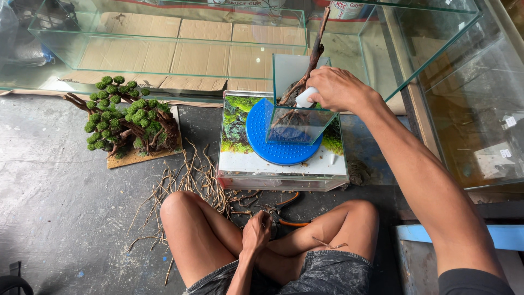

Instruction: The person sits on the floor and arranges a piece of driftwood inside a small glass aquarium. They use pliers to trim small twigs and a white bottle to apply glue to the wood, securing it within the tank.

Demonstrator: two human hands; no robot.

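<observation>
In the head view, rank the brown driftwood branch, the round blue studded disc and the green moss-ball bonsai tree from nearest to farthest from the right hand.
1. Brown driftwood branch: right beside the right hand, standing in the small glass tank.
2. Round blue studded disc: just below the hand, under that tank.
3. Green moss-ball bonsai tree: far off on the floor, toward the picture's left.

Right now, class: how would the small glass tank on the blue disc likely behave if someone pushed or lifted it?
The small glass tank looks thin-walled, so probably fragile and stiff. It stands on a round blue disc, so a push might slide or turn it. The tall branch inside, near the right hand, could make it top-heavy.
</observation>
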